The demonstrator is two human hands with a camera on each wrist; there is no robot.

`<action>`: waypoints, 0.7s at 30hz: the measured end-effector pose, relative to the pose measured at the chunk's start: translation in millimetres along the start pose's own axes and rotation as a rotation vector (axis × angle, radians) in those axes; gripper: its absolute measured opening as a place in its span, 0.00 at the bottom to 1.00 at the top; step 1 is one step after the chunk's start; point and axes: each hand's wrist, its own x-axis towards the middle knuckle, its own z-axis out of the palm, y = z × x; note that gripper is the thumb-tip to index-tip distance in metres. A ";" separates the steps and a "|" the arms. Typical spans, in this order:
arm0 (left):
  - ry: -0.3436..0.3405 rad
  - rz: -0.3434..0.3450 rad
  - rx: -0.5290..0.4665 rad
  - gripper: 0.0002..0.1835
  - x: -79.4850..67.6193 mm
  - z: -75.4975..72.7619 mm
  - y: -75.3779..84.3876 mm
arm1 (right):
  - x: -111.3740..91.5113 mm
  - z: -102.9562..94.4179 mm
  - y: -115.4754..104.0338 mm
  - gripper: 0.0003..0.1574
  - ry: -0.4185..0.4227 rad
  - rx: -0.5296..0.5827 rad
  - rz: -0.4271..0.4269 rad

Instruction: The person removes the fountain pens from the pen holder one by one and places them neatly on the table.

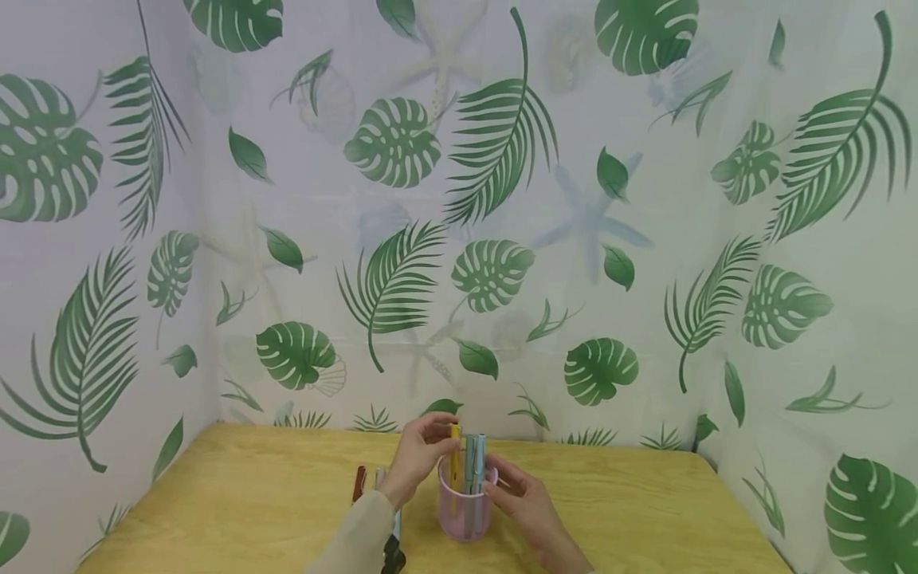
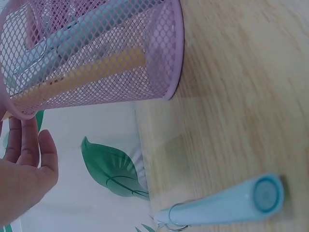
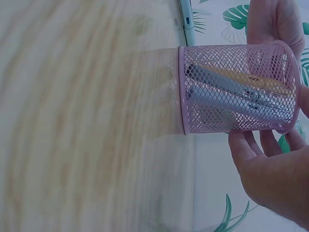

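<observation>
A pink mesh pen cup stands upright on the table. Inside it are a yellow pen, a grey-green pen and a light blue pen. My left hand pinches the top of the yellow pen between thumb and fingers, at the cup's left rim. From the right, my right hand holds the cup near its rim, thumb in front and fingers behind. The right wrist view shows the pens through the mesh, with the right hand's fingers against its side.
Left of the cup, partly behind the left forearm, lie a dark red pen and a silvery pen. A light blue pen lies on the wooden table. A leaf-patterned curtain hangs behind the table's far edge.
</observation>
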 end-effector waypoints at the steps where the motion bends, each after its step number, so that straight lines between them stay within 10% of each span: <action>1: 0.002 0.014 -0.007 0.17 0.2 -0.2 0.5 | 0.1 0.2 0.0 0.36 0.001 -0.001 -0.001; 21: 0.035 0.025 -0.121 0.17 3.3 -5.1 15.8 | 0.8 1.2 1.3 0.35 0.007 0.005 -0.002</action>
